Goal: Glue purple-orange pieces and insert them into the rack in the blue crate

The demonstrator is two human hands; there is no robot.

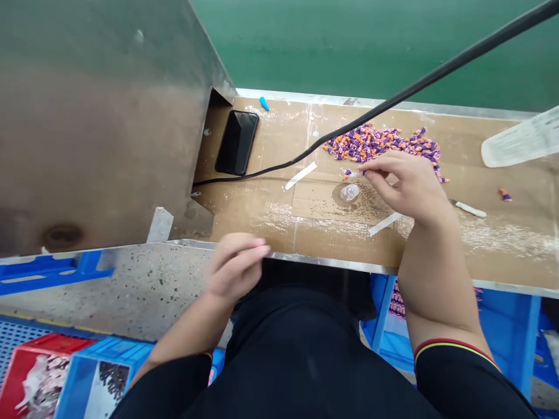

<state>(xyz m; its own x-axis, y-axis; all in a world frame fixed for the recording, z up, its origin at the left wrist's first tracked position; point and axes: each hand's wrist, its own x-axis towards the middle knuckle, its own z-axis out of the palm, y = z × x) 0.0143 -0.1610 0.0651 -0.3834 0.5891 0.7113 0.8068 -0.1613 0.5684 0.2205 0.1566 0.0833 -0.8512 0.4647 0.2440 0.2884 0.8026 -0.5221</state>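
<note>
My right hand (404, 183) reaches over the cardboard-covered bench, thumb and fingers pinched on a small clear piece beside a purple-and-orange piece (347, 174). Just behind it lies a pile of purple-and-orange pieces (384, 142). A small clear cup (349, 193) sits on a wet patch of the cardboard (314, 201), left of my right hand. My left hand (238, 265) is at the bench's front edge, its fingers curled together; anything between them is too small to make out.
A black phone (237, 142) and blue cap (264, 103) lie at the left. A black cable (323, 139) crosses the bench. Rightward are a white-handled tool (469, 208), a loose piece (505, 195) and a white container (522, 139). Bins (32, 378) stand below left.
</note>
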